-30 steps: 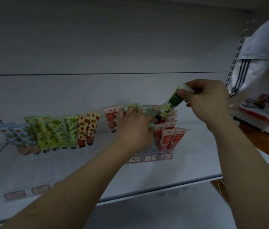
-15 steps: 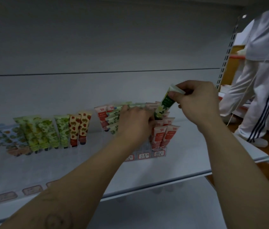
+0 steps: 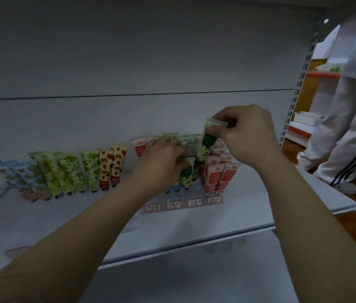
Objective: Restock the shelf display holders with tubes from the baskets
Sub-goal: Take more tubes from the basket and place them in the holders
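My right hand pinches the flat top end of a green tube, which stands nearly upright with its cap down among the tubes of a clear display holder on the white shelf. My left hand reaches into the same holder and its curled fingers rest against several green tubes, holding them to the left. Red tubes fill the holder's right column. No basket is in view.
A second holder on the left carries green patterned tubes, two red strawberry tubes and blue ones. A person in white trousers stands at the right by another shelf. A slotted upright bounds the shelf.
The green tube in my right hand has swung from a slant to nearly upright and moved down into the holder. The view has shifted left, showing more of the person on the right.
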`<action>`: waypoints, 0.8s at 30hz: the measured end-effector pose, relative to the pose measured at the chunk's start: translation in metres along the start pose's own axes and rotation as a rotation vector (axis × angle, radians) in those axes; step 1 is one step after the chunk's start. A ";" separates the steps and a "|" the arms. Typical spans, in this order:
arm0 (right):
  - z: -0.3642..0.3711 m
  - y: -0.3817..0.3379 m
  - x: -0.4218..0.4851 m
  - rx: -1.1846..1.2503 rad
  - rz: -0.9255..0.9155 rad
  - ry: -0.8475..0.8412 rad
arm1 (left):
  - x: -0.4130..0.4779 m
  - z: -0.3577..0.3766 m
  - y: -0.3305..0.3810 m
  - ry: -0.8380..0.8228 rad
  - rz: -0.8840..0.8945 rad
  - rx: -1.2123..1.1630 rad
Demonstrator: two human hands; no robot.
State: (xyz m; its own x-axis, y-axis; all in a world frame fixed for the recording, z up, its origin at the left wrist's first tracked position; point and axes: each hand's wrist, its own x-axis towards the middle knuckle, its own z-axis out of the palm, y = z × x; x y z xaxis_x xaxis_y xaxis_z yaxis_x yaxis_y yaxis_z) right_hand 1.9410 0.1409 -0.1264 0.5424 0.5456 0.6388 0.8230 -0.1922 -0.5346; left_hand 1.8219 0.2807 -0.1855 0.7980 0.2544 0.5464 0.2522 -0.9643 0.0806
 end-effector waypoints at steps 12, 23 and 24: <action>0.039 0.013 -0.019 -0.391 -0.100 -0.205 | 0.001 -0.008 -0.001 -0.043 0.028 0.073; 0.049 0.005 -0.018 -0.681 -0.162 -0.245 | -0.007 -0.001 -0.002 0.016 0.006 0.059; 0.052 0.004 -0.018 -0.712 -0.166 -0.242 | -0.007 -0.001 -0.003 0.016 0.003 0.055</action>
State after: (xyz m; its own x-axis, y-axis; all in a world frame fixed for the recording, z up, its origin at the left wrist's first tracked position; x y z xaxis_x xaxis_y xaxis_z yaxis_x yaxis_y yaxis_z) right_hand 1.9261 0.1725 -0.1689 0.4174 0.7608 0.4970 0.8452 -0.5259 0.0952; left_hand 1.8149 0.2814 -0.1887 0.7901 0.2494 0.5599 0.2794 -0.9596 0.0332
